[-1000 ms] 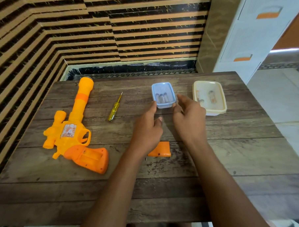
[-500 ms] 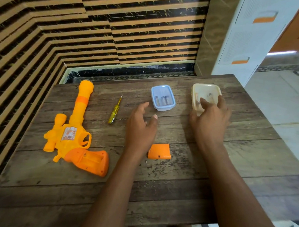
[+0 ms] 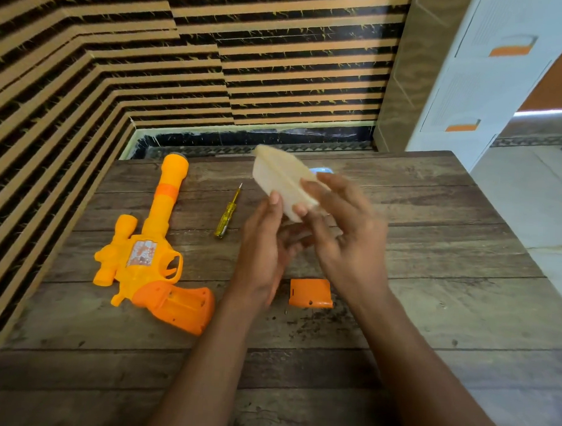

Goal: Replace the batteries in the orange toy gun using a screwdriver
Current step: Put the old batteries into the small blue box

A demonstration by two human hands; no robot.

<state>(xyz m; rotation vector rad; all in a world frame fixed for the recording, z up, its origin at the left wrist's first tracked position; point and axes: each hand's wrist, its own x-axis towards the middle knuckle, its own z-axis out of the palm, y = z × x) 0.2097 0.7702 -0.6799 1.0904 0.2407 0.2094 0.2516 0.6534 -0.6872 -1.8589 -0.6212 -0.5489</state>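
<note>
Up off the far right of the table (image 3: 429, 316) comes the cream container (image 3: 284, 184), tipped, pinched in the right hand (image 3: 343, 235), left hand (image 3: 265, 254) cupped open beneath, holding nothing visible.

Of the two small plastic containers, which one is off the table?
The cream container, lifted and tipped on edge in the right hand above the left hand. The blue container shows only as a sliver behind it.

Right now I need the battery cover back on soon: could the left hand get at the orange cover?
Probably yes. The orange cover lies bare on the table, just right of the left hand's wrist. That hand is cupped under the tilted cream container, so it must leave that first.
</note>
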